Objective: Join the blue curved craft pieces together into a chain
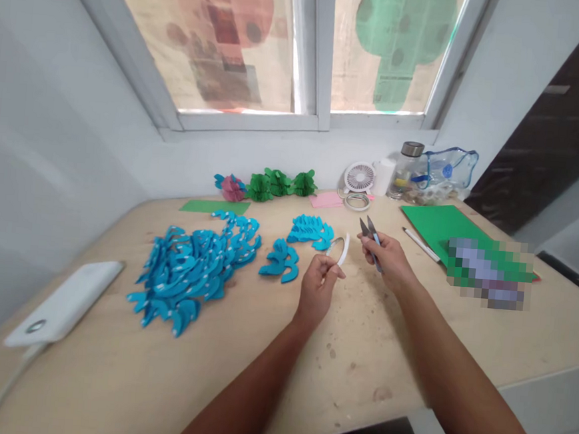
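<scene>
My left hand (318,283) is closed around a thin white roll of tape (340,249), held upright over the middle of the wooden table (267,369). My right hand (389,258) grips a small pair of thread snips (371,237), blades pointing up and away, a little to the right of the roll. Left of the hands lie blue curved paper cut-outs: a big heap (192,269), a small cluster (281,260) and another cluster (311,231) further back.
A white power bank (65,303) with a cable lies at the left. Green sheets (442,228), a pen (420,244), a second tape roll (357,201), a small fan (359,177), a jar (404,169), a clear pouch (446,170) and paper flowers (272,183) line the back.
</scene>
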`<state>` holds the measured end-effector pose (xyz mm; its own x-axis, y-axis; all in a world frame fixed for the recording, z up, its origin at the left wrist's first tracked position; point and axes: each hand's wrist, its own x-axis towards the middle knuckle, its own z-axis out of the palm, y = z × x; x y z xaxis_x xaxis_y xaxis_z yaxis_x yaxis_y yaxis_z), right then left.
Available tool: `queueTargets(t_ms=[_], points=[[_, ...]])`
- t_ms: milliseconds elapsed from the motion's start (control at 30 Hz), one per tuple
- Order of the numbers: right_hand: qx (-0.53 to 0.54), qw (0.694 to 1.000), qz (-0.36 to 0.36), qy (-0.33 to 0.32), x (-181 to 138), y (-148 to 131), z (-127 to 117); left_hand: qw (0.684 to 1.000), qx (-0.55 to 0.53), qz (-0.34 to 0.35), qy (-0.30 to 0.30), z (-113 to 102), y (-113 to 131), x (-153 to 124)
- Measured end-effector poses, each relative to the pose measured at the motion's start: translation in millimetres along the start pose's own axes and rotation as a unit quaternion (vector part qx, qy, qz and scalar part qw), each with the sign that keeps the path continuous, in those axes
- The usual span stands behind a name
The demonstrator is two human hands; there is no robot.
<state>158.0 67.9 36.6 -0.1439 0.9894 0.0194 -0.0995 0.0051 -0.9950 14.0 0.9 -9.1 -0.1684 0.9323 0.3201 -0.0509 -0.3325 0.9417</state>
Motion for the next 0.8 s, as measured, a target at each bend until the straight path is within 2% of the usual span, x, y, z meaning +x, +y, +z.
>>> queueTargets(t_ms=[200, 400, 600, 800], points=[[0.043, 0.998, 0.02, -0.04, -1.3, 3.4, 2.5, 0.999, -0.002, -0.004, -0.04, 1.8, 2.5, -4.5], [0.052, 0.997, 0.024, -0.061, -4.1, 2.4, 5.5, 0.997, -0.03, -0.054, -0.046, 4.5, 4.7, -4.5], [0.024, 0.996, 0.007, -0.08, -8.1, 3.2, 12.0, 0.987, -0.101, -0.109, -0.052, 8.1, 14.7, -4.8], [-0.02, 0.994, -0.045, -0.097, -12.8, 1.9, 16.1, 0.983, -0.128, -0.124, -0.041, 8.5, 18.2, -5.8]])
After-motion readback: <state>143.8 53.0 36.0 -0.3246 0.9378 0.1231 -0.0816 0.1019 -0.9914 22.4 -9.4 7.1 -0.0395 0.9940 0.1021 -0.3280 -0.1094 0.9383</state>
